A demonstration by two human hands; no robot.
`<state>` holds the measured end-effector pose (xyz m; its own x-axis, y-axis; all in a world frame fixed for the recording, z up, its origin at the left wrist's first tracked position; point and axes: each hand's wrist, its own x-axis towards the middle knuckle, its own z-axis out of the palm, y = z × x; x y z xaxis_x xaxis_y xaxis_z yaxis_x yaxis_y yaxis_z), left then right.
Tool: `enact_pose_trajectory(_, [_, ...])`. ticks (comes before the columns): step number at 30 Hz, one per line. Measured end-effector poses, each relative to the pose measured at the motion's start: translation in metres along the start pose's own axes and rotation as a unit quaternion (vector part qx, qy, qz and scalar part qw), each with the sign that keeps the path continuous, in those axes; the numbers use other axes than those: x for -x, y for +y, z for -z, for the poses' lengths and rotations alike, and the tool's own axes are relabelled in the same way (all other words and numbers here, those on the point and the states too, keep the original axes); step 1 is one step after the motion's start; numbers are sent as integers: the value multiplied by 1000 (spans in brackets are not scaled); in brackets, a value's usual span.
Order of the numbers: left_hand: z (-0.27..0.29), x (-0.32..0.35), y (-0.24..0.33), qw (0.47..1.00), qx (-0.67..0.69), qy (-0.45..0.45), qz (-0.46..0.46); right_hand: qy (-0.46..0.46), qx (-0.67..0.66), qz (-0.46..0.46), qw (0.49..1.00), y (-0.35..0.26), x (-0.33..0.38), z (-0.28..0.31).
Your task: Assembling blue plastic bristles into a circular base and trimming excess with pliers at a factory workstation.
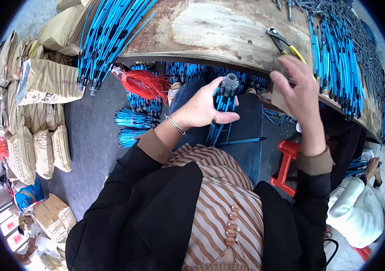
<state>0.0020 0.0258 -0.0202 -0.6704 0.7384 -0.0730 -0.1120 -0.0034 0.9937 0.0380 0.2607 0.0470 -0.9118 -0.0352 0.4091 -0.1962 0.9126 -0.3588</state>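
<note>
Just above frame centre, a bundle of black-fitted blue rods is gripped by the left hand. The right hand, upper right, is empty and spread. Gathering appears in hand; added rods are probably called for.

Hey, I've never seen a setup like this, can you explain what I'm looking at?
There's no machine here, just someone's two bare hands. The single picture comes from a wide fisheye camera worn on the head, looking down, so straight edges bend near the rim. The left hand grips a bundle of blue rods with dark grey ends. The right hand is raised and open, and appears empty. On the wooden table lie more blue rods, small dark grey parts and yellow-handled pliers.
</note>
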Motion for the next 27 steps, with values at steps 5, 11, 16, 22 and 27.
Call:
enact_pose_trajectory(5, [-46,-10,18,954,-284,92,-8,-112,-292,-220,924,-70,41,6])
enact_pose_trajectory(11, [-82,-14,26,860,-442,187,-171,99,-386,-332,855,-83,65,-1])
enact_pose_trajectory(16, [-90,3,41,862,-472,117,-142,65,-359,-354,861,-67,79,11])
enact_pose_trajectory(22, [-86,26,44,908,-373,97,-162,43,-653,-273,705,-48,90,11])
enact_pose_trajectory(27, [-85,42,46,906,-372,90,-182,29,-701,-231,674,-53,94,10])
